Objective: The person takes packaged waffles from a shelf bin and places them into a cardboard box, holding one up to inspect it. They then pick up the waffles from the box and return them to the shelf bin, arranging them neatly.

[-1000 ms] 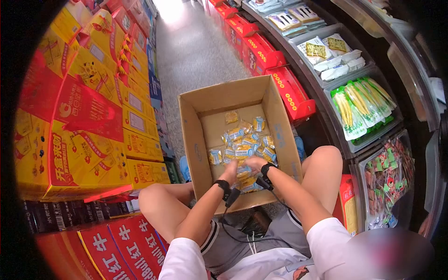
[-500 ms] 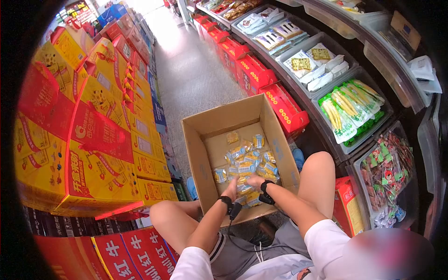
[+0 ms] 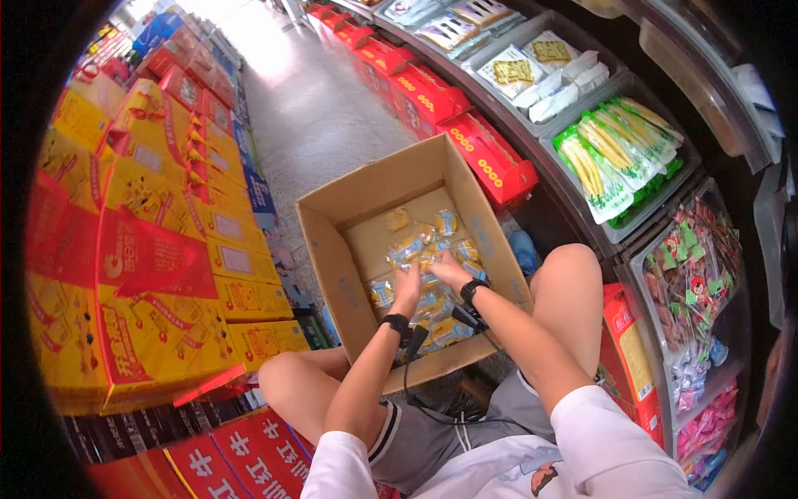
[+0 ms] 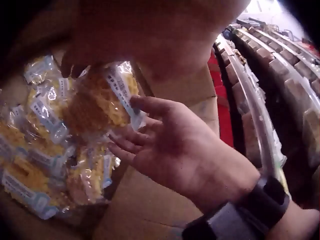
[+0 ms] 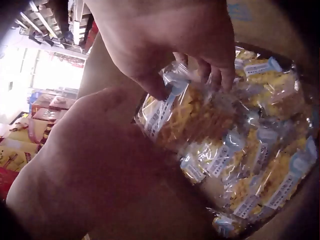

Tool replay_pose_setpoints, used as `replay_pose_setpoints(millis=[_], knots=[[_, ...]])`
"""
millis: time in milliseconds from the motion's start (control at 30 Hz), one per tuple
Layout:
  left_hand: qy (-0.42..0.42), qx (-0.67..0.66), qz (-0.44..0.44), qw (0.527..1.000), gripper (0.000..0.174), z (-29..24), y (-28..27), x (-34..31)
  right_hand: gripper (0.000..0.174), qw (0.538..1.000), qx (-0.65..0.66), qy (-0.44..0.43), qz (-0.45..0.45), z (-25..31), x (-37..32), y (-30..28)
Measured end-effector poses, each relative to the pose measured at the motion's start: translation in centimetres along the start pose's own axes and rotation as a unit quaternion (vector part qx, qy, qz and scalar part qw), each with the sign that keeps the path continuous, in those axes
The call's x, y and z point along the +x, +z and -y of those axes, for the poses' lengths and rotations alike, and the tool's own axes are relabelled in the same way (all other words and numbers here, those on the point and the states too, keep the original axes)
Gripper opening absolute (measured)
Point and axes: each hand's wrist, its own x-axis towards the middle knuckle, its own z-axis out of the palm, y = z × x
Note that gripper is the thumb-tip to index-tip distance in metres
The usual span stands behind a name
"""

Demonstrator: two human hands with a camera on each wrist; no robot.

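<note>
Several clear snack packets (image 3: 432, 312) with yellow pieces and blue-and-white labels lie in an open cardboard box (image 3: 332, 266) between the person's legs. Over them, the right hand (image 3: 449, 272) (image 4: 175, 140) (image 5: 170, 45) pinches one packet (image 4: 95, 107) (image 5: 192, 117) at its labelled end, thumb on one face and fingers behind. The left hand (image 3: 406, 291) (image 4: 165, 35) (image 5: 95, 155) is at the other side of that packet, its fingertips by the packet's edge; their grip is mostly hidden.
Yellow and red cartons (image 3: 158, 316) are stacked on the left. Red gift boxes (image 3: 486, 158) line the right side of the aisle floor (image 3: 316, 108), beside shelf trays (image 3: 615, 158) of packaged snacks. The person's knees flank the box.
Both hands have moved up and away from the near end of the box, and a packet is now held between them. The head view has shifted.
</note>
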Motion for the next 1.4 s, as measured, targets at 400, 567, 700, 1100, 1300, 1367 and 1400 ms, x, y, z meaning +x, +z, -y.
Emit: replay_pose_setpoints(millis=[400, 567, 700, 1100, 1300, 1367, 1400], knots=[[-0.040, -0.107, 0.008, 0.993, 0.072, 4.9, 1.1, 5.8, 0.094, 0.996, 0.058, 0.062, -0.021, -3.3, 3.3, 1.4], [-0.054, -0.111, 0.042, 0.991, 0.077, 3.7, 0.5, 4.4, 0.094, 0.995, 0.088, 0.052, -0.003, -3.1, 2.6, 1.2], [-0.052, -0.105, 0.057, 0.992, 0.078, 1.6, -0.9, 2.3, 0.094, 0.993, 0.106, 0.043, 0.009, -1.3, 0.5, 0.6], [-0.150, -0.104, 0.032, 0.983, 0.068, 5.2, -4.8, 0.1, 0.111, 0.987, -0.074, 0.082, 0.116, -2.3, -0.4, 3.6], [-0.223, -0.175, 0.045, 0.958, 0.090, 6.1, -4.2, 0.7, 0.123, 0.975, -0.113, 0.121, 0.145, -1.7, -0.7, 3.6], [-0.217, -0.211, 0.062, 0.951, 0.097, 7.0, -4.4, 1.4, 0.127, 0.969, -0.129, 0.148, 0.146, -1.8, -0.1, 4.0], [-0.226, -0.222, 0.077, 0.945, 0.097, 7.6, -4.6, 1.9, 0.127, 0.970, -0.122, 0.149, 0.150, -1.8, 0.0, 4.1]])
